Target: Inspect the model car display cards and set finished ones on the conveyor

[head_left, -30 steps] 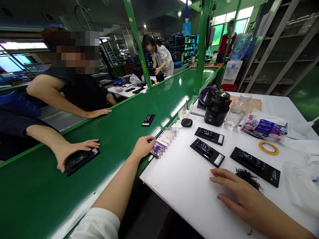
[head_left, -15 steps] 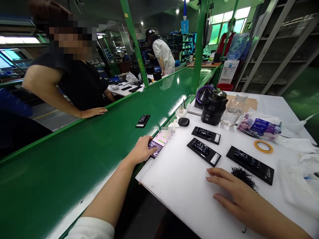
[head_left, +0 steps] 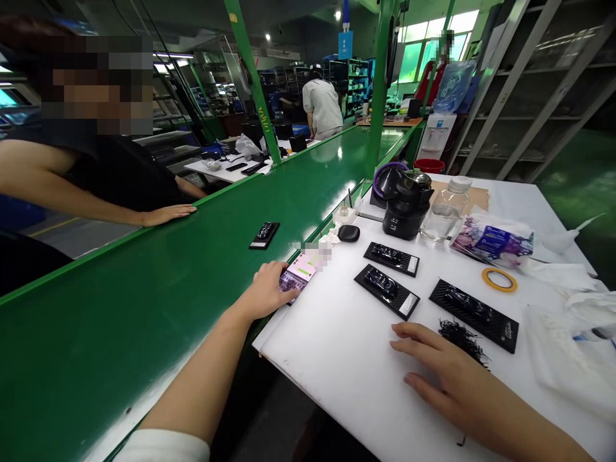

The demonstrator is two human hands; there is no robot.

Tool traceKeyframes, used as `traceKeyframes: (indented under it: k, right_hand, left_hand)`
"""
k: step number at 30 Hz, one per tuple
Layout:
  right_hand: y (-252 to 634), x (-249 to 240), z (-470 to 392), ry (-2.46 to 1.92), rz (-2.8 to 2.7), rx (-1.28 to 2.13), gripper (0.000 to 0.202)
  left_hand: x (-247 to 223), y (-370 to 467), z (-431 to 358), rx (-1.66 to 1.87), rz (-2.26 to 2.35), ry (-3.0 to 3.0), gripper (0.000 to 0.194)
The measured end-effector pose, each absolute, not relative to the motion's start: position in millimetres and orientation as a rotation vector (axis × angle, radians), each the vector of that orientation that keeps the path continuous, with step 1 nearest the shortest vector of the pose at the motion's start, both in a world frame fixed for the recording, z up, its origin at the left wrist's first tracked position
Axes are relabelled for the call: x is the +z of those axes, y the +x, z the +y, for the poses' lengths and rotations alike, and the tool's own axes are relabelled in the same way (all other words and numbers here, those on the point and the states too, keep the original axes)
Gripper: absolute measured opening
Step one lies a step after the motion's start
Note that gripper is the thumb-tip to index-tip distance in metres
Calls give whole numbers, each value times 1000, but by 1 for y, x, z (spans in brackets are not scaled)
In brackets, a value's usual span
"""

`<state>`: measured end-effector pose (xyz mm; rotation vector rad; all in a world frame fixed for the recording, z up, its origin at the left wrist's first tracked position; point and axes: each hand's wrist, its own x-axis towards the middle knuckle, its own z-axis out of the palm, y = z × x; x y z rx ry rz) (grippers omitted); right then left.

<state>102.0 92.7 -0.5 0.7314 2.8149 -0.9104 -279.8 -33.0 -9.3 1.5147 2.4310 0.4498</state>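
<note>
My left hand [head_left: 269, 292] is wrapped round the lower end of a smartphone [head_left: 297, 277] at the white table's left edge, with the thumb over its lit screen. The screen shows a chat and a keyboard. My right hand [head_left: 437, 366] rests on the table with its fingers apart, holding nothing. Beside it lies a heap of short black strips [head_left: 462, 340]. Beyond are black plates bearing glossy car-shaped pieces: a large plate [head_left: 474, 314], a middle plate [head_left: 386, 292] and a back plate [head_left: 392, 258].
A similar small plate [head_left: 264, 235] lies on the green belt [head_left: 192, 269]. Behind my hands stand a black container [head_left: 407, 208] and a clear bottle [head_left: 443, 215]. Yellow tape [head_left: 499, 280] and a tissue pack [head_left: 493, 240] lie right. A co-worker's hand [head_left: 168, 213] rests on the belt's far edge.
The view has shifted slightly. The co-worker at the left has leaned lower, and the far person in white has turned away. My hands keep nearly the same pose.
</note>
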Motion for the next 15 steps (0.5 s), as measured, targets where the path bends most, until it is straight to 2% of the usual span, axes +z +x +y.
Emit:
traceKeyframes:
  k: [6, 12, 15]
  right_hand:
    - [101, 0, 92, 712, 2827, -920, 42]
    - [102, 2, 92, 715, 2827, -952, 41]
    - [102, 3, 91, 718, 2834, -960, 41]
  left_hand:
    - [-11, -281, -31, 484, 2451, 1487, 72]
    - [-15, -293, -30, 574, 2468, 1507, 49]
    - [-15, -298, -31, 584, 2452, 1544, 46]
